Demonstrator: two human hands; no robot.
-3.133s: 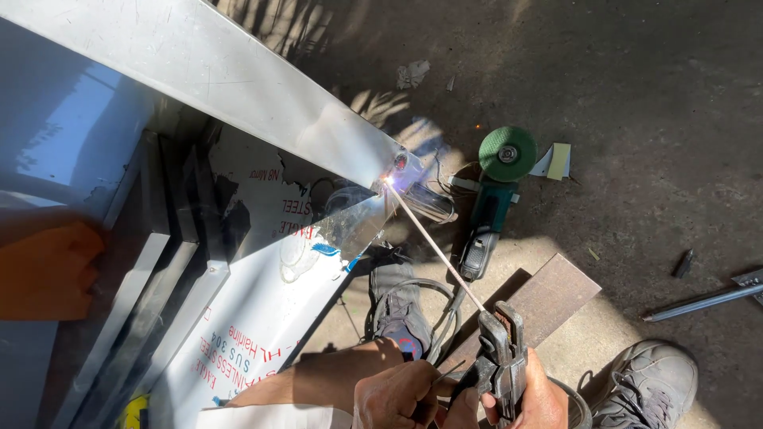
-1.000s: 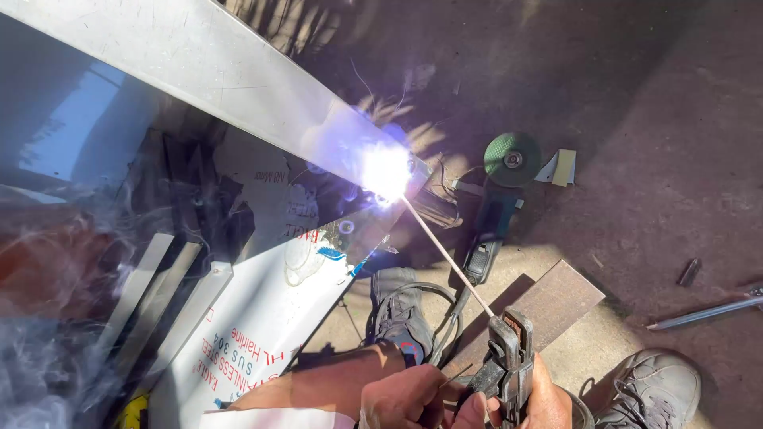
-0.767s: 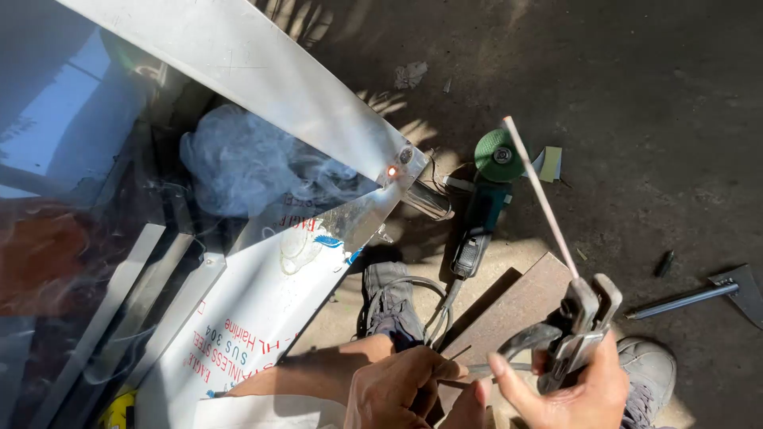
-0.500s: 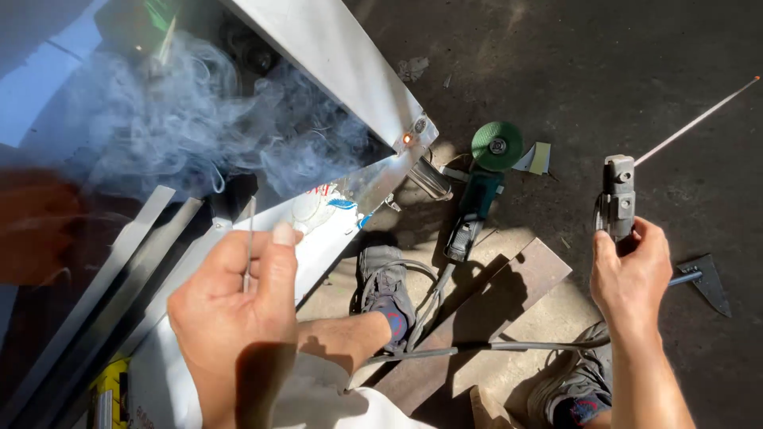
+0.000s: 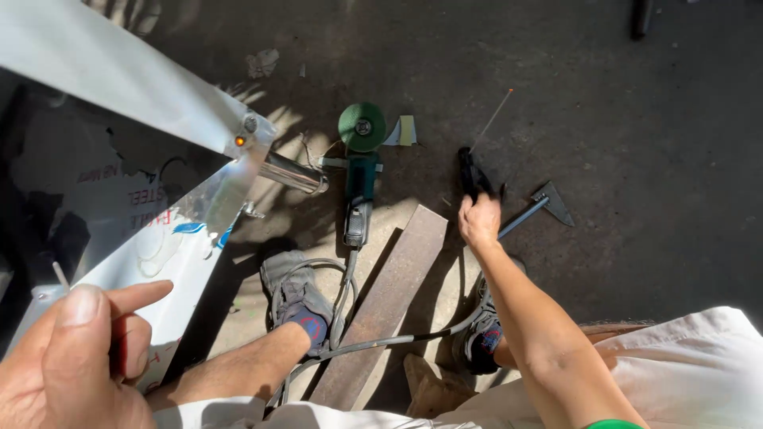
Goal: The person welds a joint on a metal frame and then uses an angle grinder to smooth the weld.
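Fingers of the right hand (image 5: 479, 220) wrap closed around one electrode holder (image 5: 472, 173) low over the floor (image 5: 636, 159); left hand (image 5: 75, 357) loosely curled, thumb up, seemingly empty. One green grinder (image 5: 362, 171) nearby.

Green-disc angle grinder (image 5: 362, 159), rusty brown bar (image 5: 387, 302), white metal sheet (image 5: 111, 75), glowing orange weld spot (image 5: 239, 141)

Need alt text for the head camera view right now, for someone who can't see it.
Seen from above, the right hand grips a welding electrode holder low over the concrete floor beside a green angle grinder. The left hand is raised close to the camera, near a white metal sheet.
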